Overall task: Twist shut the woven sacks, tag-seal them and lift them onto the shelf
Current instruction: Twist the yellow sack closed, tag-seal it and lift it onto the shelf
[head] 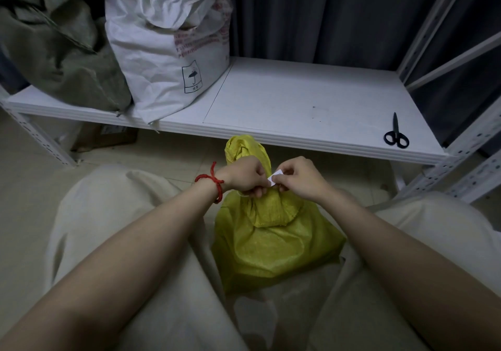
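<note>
Yellow woven sack (271,245): twisted neck gripped in curled fingers of left hand (242,178); white tag (274,178) pinched by fingers of right hand (299,181).

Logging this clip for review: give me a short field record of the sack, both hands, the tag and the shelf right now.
yellow sack: on the floor between the knees, neck twisted
left hand: grips the twisted neck
right hand: pinches the tag at the neck
tag state: small, white; cannot tell if fastened
shelf: holds green sack, white sack, scissors
stage: sealing; yellow sack not yet on shelf
</note>
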